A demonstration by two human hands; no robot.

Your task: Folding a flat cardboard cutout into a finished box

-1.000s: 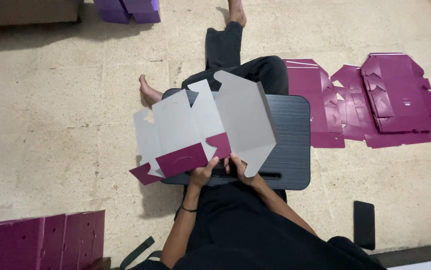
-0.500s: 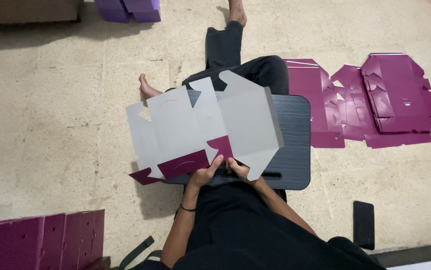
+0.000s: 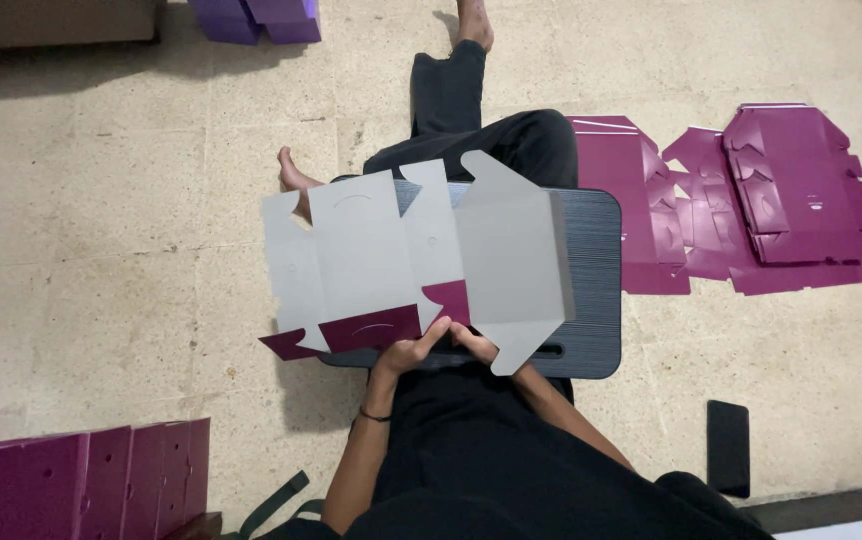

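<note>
A flat cardboard box blank [image 3: 391, 250], grey on the upper face and magenta on its folded-up flaps, lies across a dark lap tray [image 3: 591, 290] on my legs. My left hand [image 3: 406, 352] grips the blank's near edge at a magenta flap. My right hand [image 3: 476, 343] holds the same edge just beside it, fingers pressed on the fold. Both hands meet at the near middle of the blank.
A spread of flat magenta box blanks [image 3: 751, 200] lies on the floor at the right. More magenta blanks [image 3: 71, 480] are stacked at the lower left. Purple boxes [image 3: 261, 18] sit at the top. A black phone [image 3: 728, 448] lies on the floor at the lower right.
The blank has been lowered and flattened onto the tray, its left side swinging outward. Both hands stay at its near edge.
</note>
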